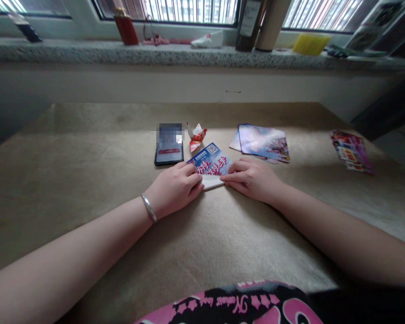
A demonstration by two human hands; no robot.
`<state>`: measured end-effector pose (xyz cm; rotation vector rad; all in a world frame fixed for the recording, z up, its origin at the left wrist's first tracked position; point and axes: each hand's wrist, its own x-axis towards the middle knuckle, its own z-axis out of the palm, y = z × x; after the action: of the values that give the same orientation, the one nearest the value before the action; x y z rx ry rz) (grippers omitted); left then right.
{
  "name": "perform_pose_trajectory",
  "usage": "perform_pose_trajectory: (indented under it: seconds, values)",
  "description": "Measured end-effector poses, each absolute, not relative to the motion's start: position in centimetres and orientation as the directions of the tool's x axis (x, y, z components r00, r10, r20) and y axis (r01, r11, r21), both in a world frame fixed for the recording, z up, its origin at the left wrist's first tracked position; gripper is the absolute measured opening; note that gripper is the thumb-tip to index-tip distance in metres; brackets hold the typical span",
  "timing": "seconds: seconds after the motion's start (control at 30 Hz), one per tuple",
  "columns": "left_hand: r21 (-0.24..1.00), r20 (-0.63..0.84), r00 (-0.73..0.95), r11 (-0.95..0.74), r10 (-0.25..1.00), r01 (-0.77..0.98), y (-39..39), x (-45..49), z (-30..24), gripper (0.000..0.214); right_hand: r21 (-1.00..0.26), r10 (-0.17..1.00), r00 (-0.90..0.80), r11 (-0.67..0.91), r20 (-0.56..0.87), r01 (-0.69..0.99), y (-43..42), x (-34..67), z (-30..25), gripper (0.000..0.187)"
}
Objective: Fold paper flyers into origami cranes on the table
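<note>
The printed sheet [212, 164] lies central on the surface [87, 153], pinched at either side by the left hand [175, 186] and right hand [254, 177], seemingly to steady its fold, though the grip is partly hidden; it looks blue with red-and-white lettering and a white near strip; phone [168, 156], paper bird [198, 137] and flyers [265, 141] sit toward the far edge, leaving room.

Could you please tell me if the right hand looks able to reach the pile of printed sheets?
Probably yes: the printed sheets lie just beyond the right hand, and nothing stands between them. It would likely have to leave the blue printed paper first.
</note>
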<state>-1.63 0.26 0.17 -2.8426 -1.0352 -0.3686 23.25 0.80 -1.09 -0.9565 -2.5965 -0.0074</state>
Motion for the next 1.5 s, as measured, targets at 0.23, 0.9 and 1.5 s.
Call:
perform_pose_trajectory:
  seconds: [0.23, 0.9, 1.5]
  values:
    - [-0.087, 0.281, 0.802, -0.818, 0.527, 0.568, 0.2, -1.4, -0.3, 0.027, -0.146, 0.623, -0.699, 0.774, 0.352, 0.617, 0.9, 23.3, -1.2, 0.023]
    - [-0.138, 0.179, 0.826, -0.817, 0.535, 0.56, -1.0, -0.6, 0.2, 0.037, -0.11, 0.649, -0.701, 0.752, 0.295, 0.65, 1.1, 24.1, 0.1, 0.017]
    - [-0.108, 0.192, 0.82, -0.819, 0.539, 0.564, -0.9, -0.8, -0.2, 0.039, -0.043, 0.626, -0.731, 0.767, 0.273, 0.64, 1.1, 24.1, 0.1, 0.02]
